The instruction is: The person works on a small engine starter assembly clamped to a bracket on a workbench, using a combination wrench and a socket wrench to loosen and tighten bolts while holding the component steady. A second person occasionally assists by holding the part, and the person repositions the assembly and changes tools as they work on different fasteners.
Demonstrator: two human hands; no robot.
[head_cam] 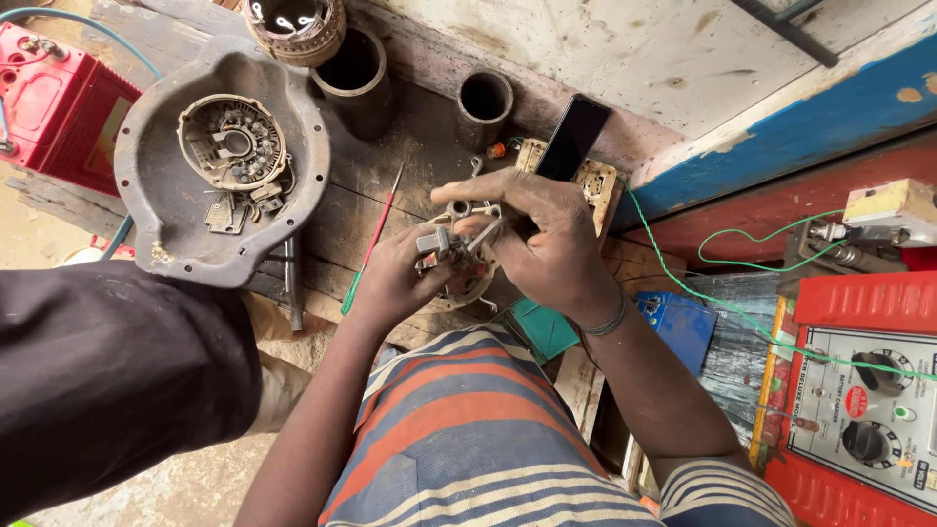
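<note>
Just right of the grey round housing (171,210) on the wooden bench (410,146), both hands meet over a small round metal part (467,273); the left hand (400,278) holds it from below, fingers curled and pinching its left edge; the right hand (542,239) lies above it, fingers pressed down on its top; the part lies flat, between both hands, equally near; a green-handled screwdriver (371,244) rests between housing and part.

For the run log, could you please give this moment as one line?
left hand: holds small metal assembly | right hand: fingers on its top | beside: grey housing, red-handled screwdriver
</note>
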